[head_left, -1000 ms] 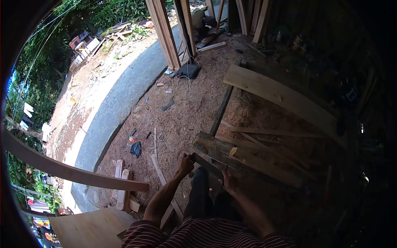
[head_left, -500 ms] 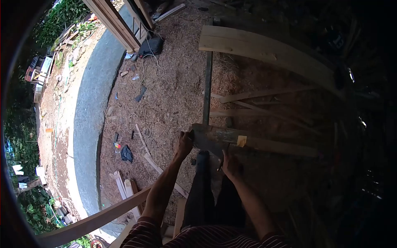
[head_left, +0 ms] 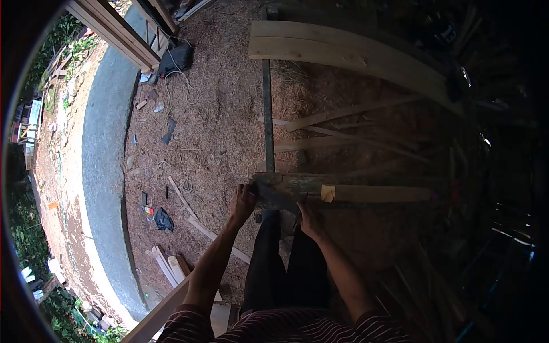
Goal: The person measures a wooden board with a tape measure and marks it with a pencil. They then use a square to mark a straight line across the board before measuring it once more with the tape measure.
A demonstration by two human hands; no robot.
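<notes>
A dark, flat object (head_left: pixel 275 197), perhaps a tool, spans the gap between my two hands at the near edge of a worn wooden beam (head_left: pixel 297 183). My left hand (head_left: pixel 244 198) is closed on its left end, near the beam's left end. At its right end my right hand (head_left: pixel 310 221) grips it with fingers wrapped round. The shade hides its exact shape. To the right on the beam lies a pale board (head_left: pixel 377 193) with a yellowish piece (head_left: pixel 328 193) at its left end.
Wide planks (head_left: pixel 343 54) lie across the far side, joined to the beam by a dark bar (head_left: pixel 267 114). Thin strips (head_left: pixel 354 114) cross between them. Left are a black bag (head_left: pixel 175 57), cord, a black plastic bag (head_left: pixel 163 219), wood offcuts (head_left: pixel 166 266) and a concrete edge (head_left: pixel 106 171).
The view has shifted, so most things appear further left. The flat object and both hands have moved left relative to the yellowish piece, and the pale board beside it shows more brightly.
</notes>
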